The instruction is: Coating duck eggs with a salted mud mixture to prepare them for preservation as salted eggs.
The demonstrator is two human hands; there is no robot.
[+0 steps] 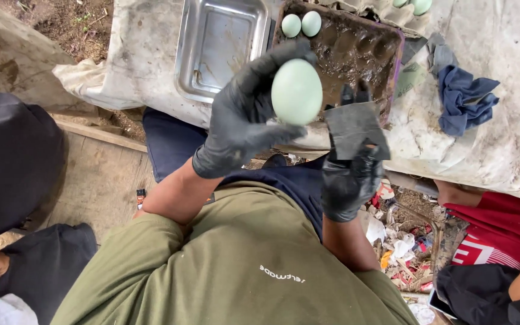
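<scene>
Black gloves on both hands. Left hand (242, 120): fingers clamped around a pale green egg (297, 91), held above the lap, in front of the muddy egg tray (362, 48). Right hand (350, 174): fingers pinched on a dark sanding sheet (353, 125) just beside the egg. 2 eggs (301, 24) sit in the tray. Steel pan (218, 42) lies left of it; blue rag (461, 99) right.
</scene>
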